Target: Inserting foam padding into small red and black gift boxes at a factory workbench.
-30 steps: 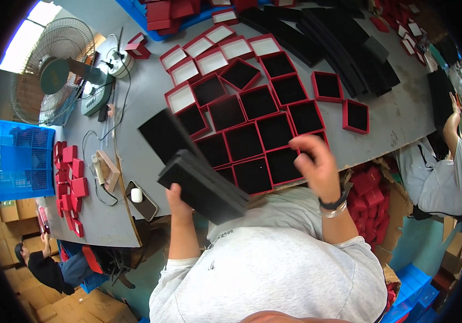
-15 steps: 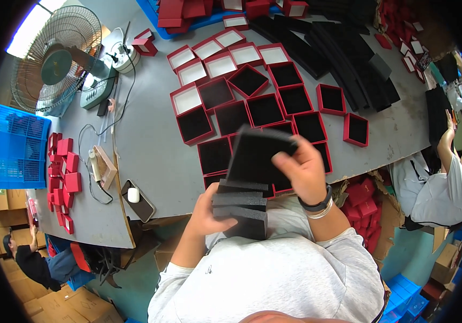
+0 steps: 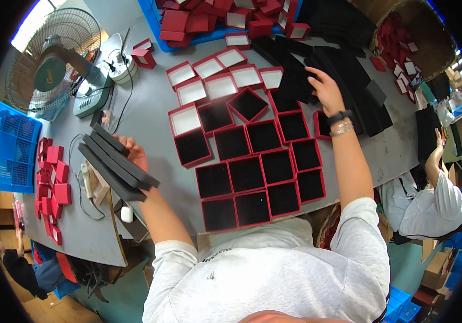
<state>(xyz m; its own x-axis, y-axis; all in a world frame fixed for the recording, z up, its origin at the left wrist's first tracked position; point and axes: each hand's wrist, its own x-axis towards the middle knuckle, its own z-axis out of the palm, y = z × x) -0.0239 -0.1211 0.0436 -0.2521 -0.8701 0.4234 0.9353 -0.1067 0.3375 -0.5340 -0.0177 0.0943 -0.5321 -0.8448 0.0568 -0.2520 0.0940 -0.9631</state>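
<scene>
Rows of small red boxes (image 3: 263, 167) lie on the grey table in front of me, most lined with black foam. Farther back, several boxes show bare white insides (image 3: 207, 67). At the left, my left hand (image 3: 137, 156) is closed around several black foam pads (image 3: 115, 161), fanned out and tilted above the table. My right hand (image 3: 328, 94) reaches to the far right of the rows. Its fingers grip the edge of a black foam pad (image 3: 296, 83), which hangs over a red box (image 3: 285, 101) and partly hides it.
Long black foam strips (image 3: 344, 81) lie at the back right. A blue crate (image 3: 161, 40) of red boxes stands at the back. At the left are a fan (image 3: 53, 70), a power strip (image 3: 121, 67), cables and more red boxes (image 3: 53, 183). Other people sit on both sides.
My left hand has moved left and up with the foam pads. My right hand has gone from the near boxes to the far right of the rows with a pad.
</scene>
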